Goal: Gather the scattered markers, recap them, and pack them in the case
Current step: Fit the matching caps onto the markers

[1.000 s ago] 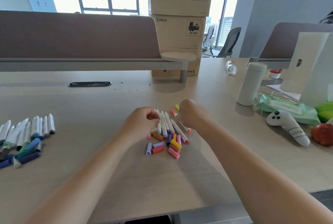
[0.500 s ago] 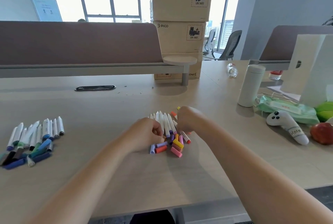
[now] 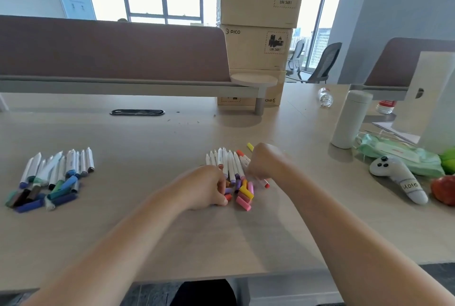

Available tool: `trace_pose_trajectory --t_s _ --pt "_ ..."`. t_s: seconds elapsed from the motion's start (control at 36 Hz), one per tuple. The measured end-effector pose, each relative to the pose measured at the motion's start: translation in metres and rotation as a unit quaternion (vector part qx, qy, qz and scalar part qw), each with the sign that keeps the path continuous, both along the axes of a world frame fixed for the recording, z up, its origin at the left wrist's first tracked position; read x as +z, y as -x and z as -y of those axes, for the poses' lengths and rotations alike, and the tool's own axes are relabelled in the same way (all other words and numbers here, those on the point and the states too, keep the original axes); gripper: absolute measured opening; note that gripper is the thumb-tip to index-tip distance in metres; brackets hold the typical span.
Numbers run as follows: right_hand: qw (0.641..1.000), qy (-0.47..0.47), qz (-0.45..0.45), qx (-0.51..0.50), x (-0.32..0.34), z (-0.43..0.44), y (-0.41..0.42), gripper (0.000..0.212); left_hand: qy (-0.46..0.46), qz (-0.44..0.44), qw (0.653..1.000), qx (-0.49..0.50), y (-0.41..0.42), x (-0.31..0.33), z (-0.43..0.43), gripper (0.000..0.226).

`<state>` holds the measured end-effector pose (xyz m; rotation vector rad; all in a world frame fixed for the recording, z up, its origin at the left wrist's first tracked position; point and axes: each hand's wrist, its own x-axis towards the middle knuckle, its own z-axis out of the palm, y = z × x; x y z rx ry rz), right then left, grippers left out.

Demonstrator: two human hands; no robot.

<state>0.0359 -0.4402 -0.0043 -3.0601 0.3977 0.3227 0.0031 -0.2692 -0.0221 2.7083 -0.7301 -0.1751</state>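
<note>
A bunch of white markers [image 3: 227,162] with warm-coloured ends lies side by side at the middle of the table. Loose pink, yellow, orange and purple caps [image 3: 244,194] are heaped just in front of them. My left hand [image 3: 205,188] lies curled at the left of the caps, its fingers among them; what they hold is hidden. My right hand [image 3: 261,161] is curled at the right side of the marker bunch, fingers hidden behind it. A second group of white markers with blue, green and dark caps [image 3: 53,177] lies at the left. No case shows.
Stacked cardboard boxes [image 3: 258,34] and a brown desk divider [image 3: 110,51] stand at the back. A white flask [image 3: 350,118], a wipes pack [image 3: 398,155], a white controller [image 3: 398,177] and an apple [image 3: 443,190] crowd the right side. A cable slot [image 3: 137,112] lies behind.
Both hands have drawn the warm-coloured markers and caps together into a tighter bunch, the right hand moving left against the markers. The camera has shifted, so the left group sits further right.
</note>
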Motion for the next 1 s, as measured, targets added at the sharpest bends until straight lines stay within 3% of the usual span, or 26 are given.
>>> trace_pose_trajectory --t_s 0.14,0.25,0.33,0.5,0.72,0.86,1.0 --pt "0.993 -0.109 0.049 0.007 0.006 0.011 0.004 0.027 0.029 -0.018 0.999 0.0 -0.003 0.0 -0.004 0.012" --pt "0.966 -0.241 0.091 0.001 0.011 0.018 0.0 0.026 0.172 -0.06 0.983 0.021 -0.012 0.009 -0.007 0.01" --pt "0.951 -0.299 0.075 0.029 0.017 0.018 -0.002 0.024 0.306 -0.088 0.946 0.055 -0.027 0.014 -0.006 0.012" --pt "0.907 -0.407 0.068 0.085 0.028 0.01 -0.006 0.017 0.517 -0.137 0.835 0.126 -0.059 0.018 0.004 0.016" --pt "0.877 -0.466 0.019 0.114 0.026 0.002 -0.028 0.019 0.605 -0.123 0.765 0.183 -0.087 0.011 0.003 0.011" --pt "0.859 -0.492 -0.023 0.136 0.017 0.002 -0.03 0.011 0.606 -0.115 0.76 0.206 -0.095 0.001 -0.002 0.009" --pt "0.869 -0.466 -0.039 0.16 0.015 -0.001 -0.031 0.012 0.6 -0.106 0.765 0.207 -0.098 -0.002 -0.004 0.01"
